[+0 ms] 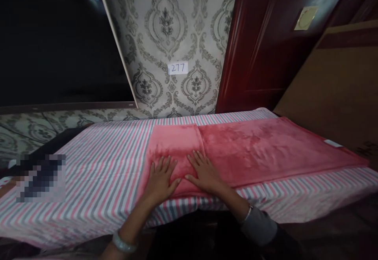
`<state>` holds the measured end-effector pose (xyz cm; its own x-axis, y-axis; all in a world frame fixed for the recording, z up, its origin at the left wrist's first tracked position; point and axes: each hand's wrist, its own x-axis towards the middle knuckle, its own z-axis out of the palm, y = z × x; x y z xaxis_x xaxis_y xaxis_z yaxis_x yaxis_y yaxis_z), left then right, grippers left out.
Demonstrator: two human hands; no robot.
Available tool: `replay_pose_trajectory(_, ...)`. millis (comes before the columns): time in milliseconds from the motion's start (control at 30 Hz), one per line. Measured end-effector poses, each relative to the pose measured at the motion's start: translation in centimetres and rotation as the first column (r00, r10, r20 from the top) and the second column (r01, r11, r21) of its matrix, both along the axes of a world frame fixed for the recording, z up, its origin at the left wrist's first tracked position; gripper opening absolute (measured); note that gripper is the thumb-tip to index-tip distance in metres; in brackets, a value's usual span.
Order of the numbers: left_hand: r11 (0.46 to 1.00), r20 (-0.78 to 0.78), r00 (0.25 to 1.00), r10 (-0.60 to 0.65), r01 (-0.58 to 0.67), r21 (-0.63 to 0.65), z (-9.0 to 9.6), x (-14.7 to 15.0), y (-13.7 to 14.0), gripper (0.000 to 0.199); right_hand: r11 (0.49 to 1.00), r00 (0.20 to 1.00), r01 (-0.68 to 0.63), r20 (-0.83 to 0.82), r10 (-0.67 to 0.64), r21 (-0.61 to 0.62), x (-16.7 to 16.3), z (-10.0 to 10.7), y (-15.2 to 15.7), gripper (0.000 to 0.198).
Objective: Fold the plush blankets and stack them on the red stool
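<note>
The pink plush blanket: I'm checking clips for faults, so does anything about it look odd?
I see no spill or tear. One small thing stands out on the pink plush blanket: a white tag at its right end, conspicuous against the pink.

Two hands, one pink blanket, one striped cloth

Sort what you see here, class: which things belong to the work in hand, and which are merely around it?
In the work:
Pink plush blanket
Left hand and right hand, both on its folded end
Striped cloth, spread underneath

Merely around:
Flat-screen television
Paper label "277"
Patterned wallpaper
</note>
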<state>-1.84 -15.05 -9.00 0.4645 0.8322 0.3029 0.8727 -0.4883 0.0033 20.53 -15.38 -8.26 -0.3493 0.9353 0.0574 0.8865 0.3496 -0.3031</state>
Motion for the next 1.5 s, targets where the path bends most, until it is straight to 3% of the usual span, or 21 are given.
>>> replay_pose_trajectory(67, 1.000, -0.013, 1.000, 0.016, -0.016, -0.007, -1.6, -0.2, -0.1, 0.063, 1.000, 1.000, 0.007, -0.004, -0.007, 0.002, 0.3, -0.8, -0.1, 0.085)
replay_pose_trajectory(167, 1.000, -0.008, 1.000, 0.008, -0.008, 0.009, -2.3, -0.4, -0.3, 0.064, 1.000, 1.000, 0.006, -0.012, -0.006, 0.028, 0.5, -1.3, -0.2, 0.085)
replay_pose_trajectory(900, 0.993, 0.035, 0.998, 0.046, -0.041, -0.113, -0.2, 0.1, -0.8, 0.065, 0.999, 0.998, 0.021, -0.067, -0.019, 0.029, 1.2, -0.9, -0.3, 0.074)
replay_pose_trajectory(1133, 0.995, 0.062, 0.998, 0.027, -0.021, -0.094, -0.4, 0.1, -0.9, 0.062, 0.996, 0.996, 0.018, -0.085, -0.011, 0.085, 1.5, -1.7, -0.9, 0.067)
replay_pose_trajectory(1233, 0.995, 0.078, 0.996, 0.033, -0.025, -0.100, -0.5, -0.3, -1.0, 0.062, 0.999, 0.996, 0.005, -0.085, 0.000, 0.053, 1.7, -1.8, -0.7, 0.067)
replay_pose_trajectory(1333, 0.982, 0.100, 0.995, -0.004, 0.022, -0.188, 0.5, -1.0, -0.7, 0.063, 0.998, 0.993, -0.011, -0.118, 0.018, 0.065, 2.2, -1.3, 0.5, 0.063)
replay_pose_trajectory(1433, 0.967, 0.120, 0.991, -0.060, 0.087, -0.239, 2.8, -1.1, 0.8, 0.068, 0.989, 0.990, 0.035, -0.142, -0.014, 0.145, 2.3, 0.3, 2.9, 0.060)
replay_pose_trajectory(1500, 0.970, 0.105, 0.994, -0.041, 0.064, -0.234, 4.4, -0.4, 2.7, 0.073, 0.982, 0.988, 0.092, -0.135, -0.070, 0.166, 2.0, 1.6, 4.8, 0.061)
